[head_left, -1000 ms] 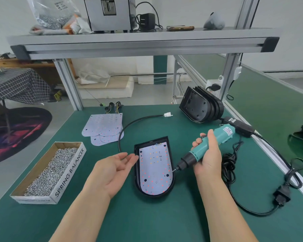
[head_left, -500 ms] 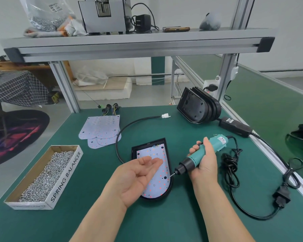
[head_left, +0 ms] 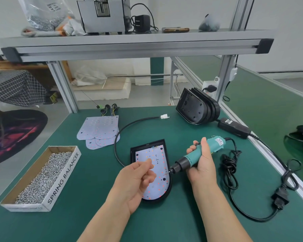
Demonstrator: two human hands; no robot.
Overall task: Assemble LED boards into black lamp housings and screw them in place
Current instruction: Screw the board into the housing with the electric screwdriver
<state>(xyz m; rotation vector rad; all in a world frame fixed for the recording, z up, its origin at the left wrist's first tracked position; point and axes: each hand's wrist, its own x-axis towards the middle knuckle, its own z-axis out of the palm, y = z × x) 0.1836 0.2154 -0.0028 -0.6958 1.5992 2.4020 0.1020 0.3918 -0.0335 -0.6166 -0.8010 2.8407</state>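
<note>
Hands work over a green-topped counter (head_left: 94,220). At its middle lies a black D-shaped plastic lamp housing (head_left: 133,155), open side up, with a white LED board dotted with red and orange diodes (head_left: 162,159) seated inside it. The left hand (head_left: 136,180) hovers over the lower half of the board, loosely clenched, thumb tip against the forefinger (whether a screw sits between them is too small to tell). The right hand (head_left: 203,165) is wrapped round a teal electric screwdriver with a black nose (head_left: 191,160), held slanting down to the left; its thin bit (head_left: 166,173) points at the board's right edge, and I cannot tell if it touches. The screwdriver's black cord (head_left: 229,173) lies bunched on the counter to the right of that hand. From beside the housing's left side a black cable (head_left: 122,130) curves away to a white connector (head_left: 164,117). Further left, an open cardboard box printed SPRING BALANCER (head_left: 63,179) holds a heap of small silvery screws (head_left: 45,177). Behind it, loose white LED boards (head_left: 98,128) lie overlapped in a flat pile. At the far right of the counter, a row of empty black housings (head_left: 194,109) stands on edge, leaning together
</note>
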